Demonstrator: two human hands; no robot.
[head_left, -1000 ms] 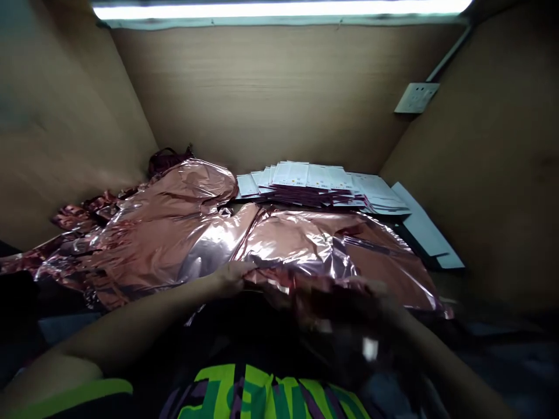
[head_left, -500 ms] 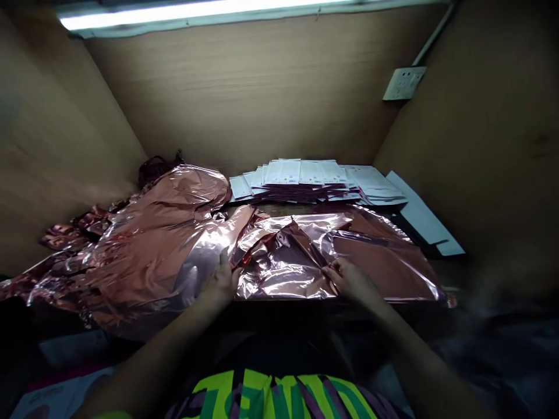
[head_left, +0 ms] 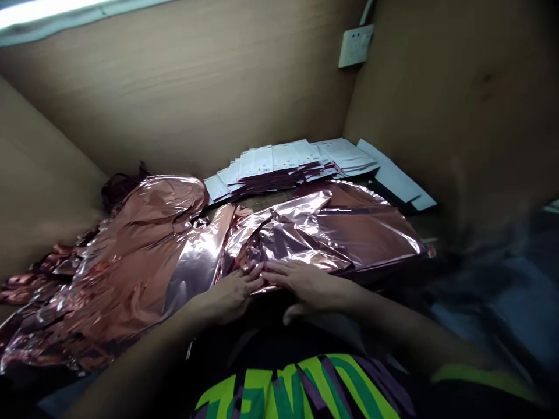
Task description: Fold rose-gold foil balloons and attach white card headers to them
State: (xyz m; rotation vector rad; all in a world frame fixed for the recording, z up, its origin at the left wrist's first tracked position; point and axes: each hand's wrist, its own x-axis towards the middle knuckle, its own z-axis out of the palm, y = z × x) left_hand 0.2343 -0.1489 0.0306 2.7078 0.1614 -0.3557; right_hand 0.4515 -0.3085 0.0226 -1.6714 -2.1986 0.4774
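Both my hands lie flat, fingers spread, gripping nothing: my left hand (head_left: 231, 291) and right hand (head_left: 305, 284) press side by side on the near edge of a folded rose-gold foil balloon (head_left: 323, 233). Left of it lies a heap of foil balloons (head_left: 144, 250); behind, white packaging cards (head_left: 283, 160) fan out.

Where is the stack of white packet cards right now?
In the head view, the white packet cards lie fanned at the back, right of centre, against the wooden wall just behind the rose-gold foil.
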